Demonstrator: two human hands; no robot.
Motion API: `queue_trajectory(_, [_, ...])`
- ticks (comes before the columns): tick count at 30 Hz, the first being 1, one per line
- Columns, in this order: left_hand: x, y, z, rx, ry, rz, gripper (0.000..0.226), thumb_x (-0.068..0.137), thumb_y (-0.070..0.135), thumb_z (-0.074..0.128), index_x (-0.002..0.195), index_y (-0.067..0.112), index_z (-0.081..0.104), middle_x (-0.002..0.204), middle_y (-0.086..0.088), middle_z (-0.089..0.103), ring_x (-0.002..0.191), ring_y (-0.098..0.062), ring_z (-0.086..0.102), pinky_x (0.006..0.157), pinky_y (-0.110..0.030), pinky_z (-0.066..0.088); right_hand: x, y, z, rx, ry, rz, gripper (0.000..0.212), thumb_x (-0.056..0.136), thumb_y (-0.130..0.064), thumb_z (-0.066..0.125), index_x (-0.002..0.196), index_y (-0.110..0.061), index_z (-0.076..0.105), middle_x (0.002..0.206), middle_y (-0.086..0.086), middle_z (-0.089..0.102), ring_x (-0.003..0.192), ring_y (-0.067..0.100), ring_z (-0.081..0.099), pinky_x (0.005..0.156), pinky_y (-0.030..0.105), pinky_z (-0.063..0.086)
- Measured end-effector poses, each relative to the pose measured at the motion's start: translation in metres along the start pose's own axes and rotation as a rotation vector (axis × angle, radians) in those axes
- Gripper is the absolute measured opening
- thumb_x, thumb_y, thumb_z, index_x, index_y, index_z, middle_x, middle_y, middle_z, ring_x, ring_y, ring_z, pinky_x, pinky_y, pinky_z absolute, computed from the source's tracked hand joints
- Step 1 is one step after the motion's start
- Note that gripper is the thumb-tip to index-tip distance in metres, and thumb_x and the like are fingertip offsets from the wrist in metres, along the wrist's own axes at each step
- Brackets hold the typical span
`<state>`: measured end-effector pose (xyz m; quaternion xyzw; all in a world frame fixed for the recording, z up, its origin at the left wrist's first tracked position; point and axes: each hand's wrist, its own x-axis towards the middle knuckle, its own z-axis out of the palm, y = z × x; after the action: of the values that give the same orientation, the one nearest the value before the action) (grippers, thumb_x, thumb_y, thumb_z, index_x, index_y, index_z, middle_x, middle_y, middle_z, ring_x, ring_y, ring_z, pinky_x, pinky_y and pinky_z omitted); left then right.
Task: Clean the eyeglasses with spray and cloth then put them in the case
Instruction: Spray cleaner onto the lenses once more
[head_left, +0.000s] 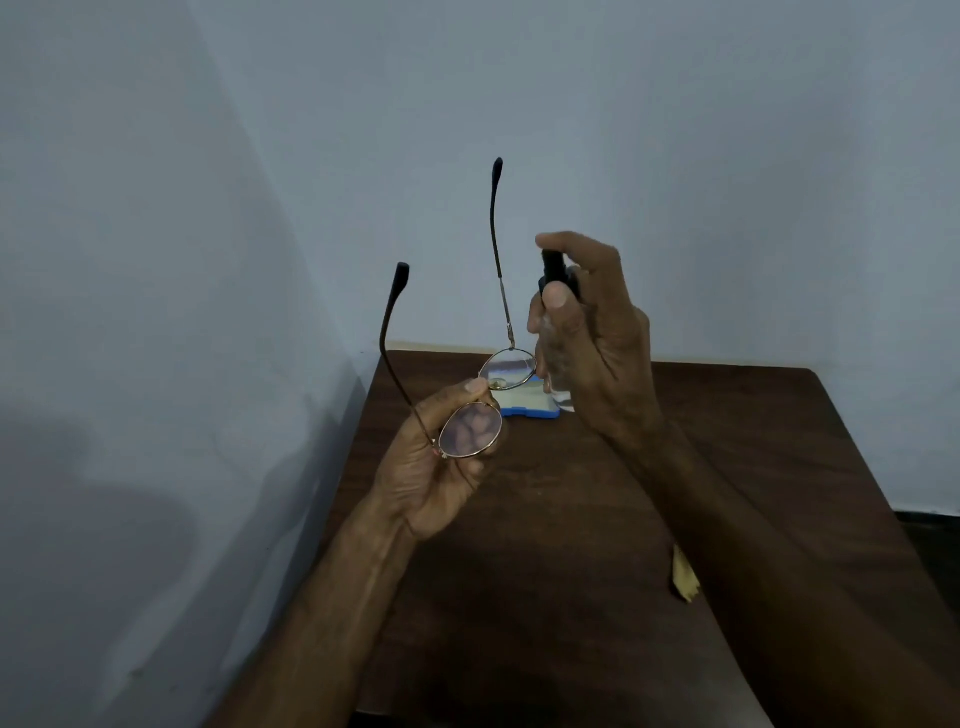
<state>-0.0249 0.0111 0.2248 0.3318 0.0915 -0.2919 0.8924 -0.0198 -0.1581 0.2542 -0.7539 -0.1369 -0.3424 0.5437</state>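
Eyeglasses (508, 370) up in the air, above the far left part of the dark wooden table (571, 519), both temples unfolded and pointing straight up. From the head camera, the left hand (436, 478) has them by the near lens: thumb on the rim beside the bridge, the other fingers curled up behind the glass and showing right through it. The far lens hangs free, just beside the bottle.

The right hand (597, 343) is wrapped round the spray bottle (556, 270), thumb across its front, forefinger laid on the black pump head, ready to press. Which way the nozzle faces I cannot tell.

Down on the table, beyond the hands, lies a blue-edged case (527, 411), partly hidden by the lenses. A yellowish scrap (684, 577), perhaps the cloth, peeps out from under the right forearm.

Now the dangers. If the nozzle is off line, I'd say the mist goes onto the wall (675, 156) or the case and not the glass. Fingers behind the near lens look likely to smear it and block the spray there. And a one-lens grip on so thin a frame could let it twist or slip once wet.
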Motion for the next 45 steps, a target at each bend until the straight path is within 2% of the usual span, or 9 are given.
queue_trajectory(5, [0.0,0.002,-0.004,-0.008,-0.081,-0.021,0.062,0.023,0.009,0.108,0.075,0.003,0.075,0.062,-0.004,0.064,0.046,-0.012,0.063,0.037,-0.021,0.05,0.02,-0.014,0.0,-0.034,0.033,-0.054,0.023,0.111,-0.013,0.044,0.134,-0.016,0.049,0.076,0.012,0.058,0.048,0.027,0.054,0.046,0.044,0.053])
queue_trajectory(14, [0.002,0.004,-0.011,-0.024,-0.053,-0.037,0.091,0.014,0.011,0.108,0.095,0.0,0.068,0.063,-0.006,0.065,0.045,-0.013,0.064,0.037,-0.022,0.05,0.034,-0.021,0.003,-0.023,0.023,-0.113,0.026,0.111,-0.013,0.043,0.135,-0.021,0.047,0.076,0.012,0.058,0.05,0.029,0.056,0.046,0.043,0.054])
queue_trajectory(18, [0.003,0.004,-0.012,-0.036,-0.073,-0.037,0.08,0.014,0.008,0.108,0.086,0.0,0.073,0.062,-0.007,0.064,0.045,-0.013,0.064,0.036,-0.022,0.05,0.025,-0.012,0.002,-0.063,-0.017,-0.102,0.026,0.11,-0.01,0.045,0.134,-0.002,0.05,0.073,0.014,0.058,0.047,0.027,0.056,0.047,0.041,0.052])
queue_trajectory(21, [0.004,0.004,-0.013,-0.034,-0.082,-0.035,0.069,0.022,0.008,0.108,0.082,0.0,0.076,0.065,-0.007,0.066,0.049,-0.013,0.066,0.039,-0.022,0.052,0.013,-0.004,0.0,-0.076,-0.051,-0.086,0.027,0.111,-0.014,0.044,0.137,-0.011,0.048,0.074,0.012,0.058,0.049,0.023,0.056,0.049,0.037,0.053])
queue_trajectory(26, [0.003,0.005,-0.011,-0.034,-0.033,-0.056,0.027,0.072,0.005,0.077,0.096,0.002,0.064,0.061,-0.004,0.062,0.041,-0.011,0.061,0.033,-0.019,0.047,-0.009,0.007,-0.007,-0.115,-0.072,-0.058,0.024,0.11,-0.024,0.044,0.132,-0.017,0.048,0.08,0.001,0.06,0.058,0.009,0.062,0.056,0.033,0.056])
queue_trajectory(29, [0.005,0.003,-0.012,-0.027,-0.072,-0.076,0.062,0.047,0.005,0.101,0.098,0.001,0.066,0.066,-0.006,0.064,0.048,-0.015,0.064,0.036,-0.022,0.05,-0.026,0.017,-0.008,-0.127,-0.102,-0.019,0.026,0.11,-0.029,0.044,0.133,-0.018,0.049,0.083,-0.017,0.057,0.064,-0.006,0.059,0.058,0.029,0.052])
queue_trajectory(31, [0.005,0.003,-0.015,-0.024,-0.086,-0.079,0.061,0.049,0.006,0.1,0.099,0.002,0.066,0.066,-0.005,0.064,0.049,-0.014,0.064,0.036,-0.022,0.05,-0.037,0.024,-0.009,-0.128,-0.107,0.007,0.027,0.109,-0.03,0.045,0.133,-0.017,0.05,0.085,-0.027,0.053,0.064,-0.009,0.058,0.06,0.023,0.049])
queue_trajectory(40, [0.011,0.002,-0.018,0.011,-0.117,-0.046,0.089,0.026,0.01,0.108,0.104,0.0,0.068,0.067,-0.006,0.067,0.05,-0.014,0.066,0.037,-0.021,0.051,-0.062,0.03,-0.005,-0.106,-0.095,0.088,0.035,0.111,-0.036,0.042,0.135,-0.012,0.05,0.079,-0.028,0.056,0.055,-0.002,0.059,0.055,0.016,0.047])
queue_trajectory(45, [0.016,0.0,-0.019,0.163,-0.072,0.037,0.012,0.082,0.012,0.076,0.072,0.014,0.084,0.065,0.002,0.07,0.053,-0.008,0.067,0.044,-0.015,0.051,-0.085,0.027,-0.006,-0.089,-0.026,0.13,0.032,0.11,-0.04,0.041,0.139,-0.025,0.044,0.085,0.003,0.064,0.065,0.028,0.07,0.052,0.042,0.058])
